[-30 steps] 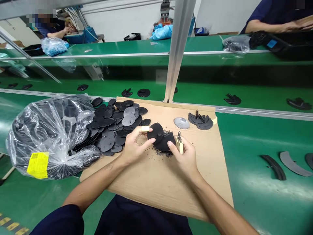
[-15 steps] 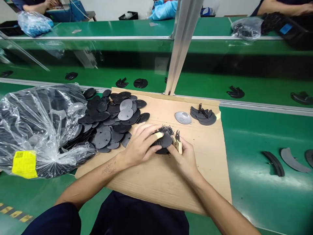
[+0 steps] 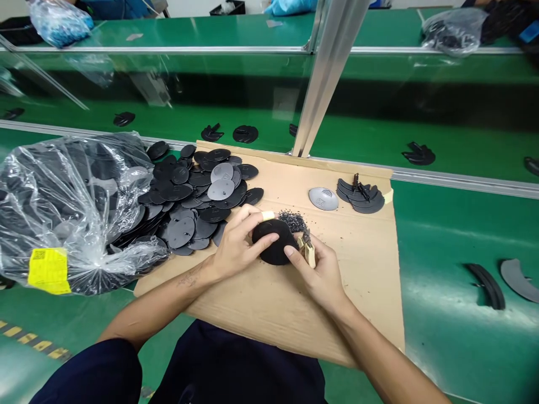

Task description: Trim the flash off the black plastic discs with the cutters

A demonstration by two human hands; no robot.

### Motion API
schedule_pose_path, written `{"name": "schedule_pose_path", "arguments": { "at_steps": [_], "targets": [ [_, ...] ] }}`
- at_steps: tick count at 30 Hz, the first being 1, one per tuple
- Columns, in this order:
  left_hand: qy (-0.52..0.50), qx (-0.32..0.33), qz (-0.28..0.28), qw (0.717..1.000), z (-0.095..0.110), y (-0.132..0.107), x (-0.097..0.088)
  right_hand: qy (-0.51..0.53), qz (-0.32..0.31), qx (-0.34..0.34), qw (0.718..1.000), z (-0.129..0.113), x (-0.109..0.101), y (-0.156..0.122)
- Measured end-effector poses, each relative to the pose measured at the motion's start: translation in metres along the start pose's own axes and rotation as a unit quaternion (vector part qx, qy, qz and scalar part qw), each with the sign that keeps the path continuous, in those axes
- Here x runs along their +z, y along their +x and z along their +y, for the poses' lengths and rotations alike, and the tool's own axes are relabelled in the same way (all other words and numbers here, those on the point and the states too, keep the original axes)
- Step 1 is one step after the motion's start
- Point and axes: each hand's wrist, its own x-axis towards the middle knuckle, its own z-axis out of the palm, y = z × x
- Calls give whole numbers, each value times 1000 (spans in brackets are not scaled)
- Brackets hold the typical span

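Between thumb and fingers, my left hand (image 3: 236,241) grips a thin black plastic disc (image 3: 275,247) over the cardboard sheet (image 3: 261,314). A yellowish wrap covers one of its fingertips. My right hand (image 3: 323,278) is closed on a pair of nippers (image 3: 309,251) with cream handles, jaws pointing away from me. Its thumb presses on the disc's right edge. Small black plastic bits (image 3: 292,220) lie heaped just beyond the disc. Left of my left hand spreads a pile of black and grey oval discs (image 3: 181,233).
A clear plastic bag (image 3: 76,219) of discs bulges at left. A grey domed oval (image 3: 323,198) and overlapping curved black pieces (image 3: 366,201) sit at the cardboard's back right. A metal post (image 3: 326,95) rises behind. Curved parts (image 3: 486,286) lie on the green table at right.
The disc has turned in my hands; its raised markings faced me before, and now a plain dark face shows. The nippers stay in my right hand. The view has shifted slightly.
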Motion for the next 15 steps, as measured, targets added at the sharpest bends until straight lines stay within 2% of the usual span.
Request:
{"name": "schedule_pose_path", "arguments": {
  "at_steps": [6, 11, 13, 15],
  "targets": [
    [15, 12, -8, 1000, 1, 0, 0, -11, 8, -2, 1000, 1, -1, -1],
    [-70, -21, -56, 996, 0, 0, 3, -18, 3, -10, 1000, 2, -1, -2],
    [-105, -36, -62, 992, 0, -1, 3, -27, -2, -20, 999, 3, -1, -2],
    [-115, -25, -57, 991, 0, -1, 2, -47, -1, -51, 998, 3, -2, -2]
  ]
}}
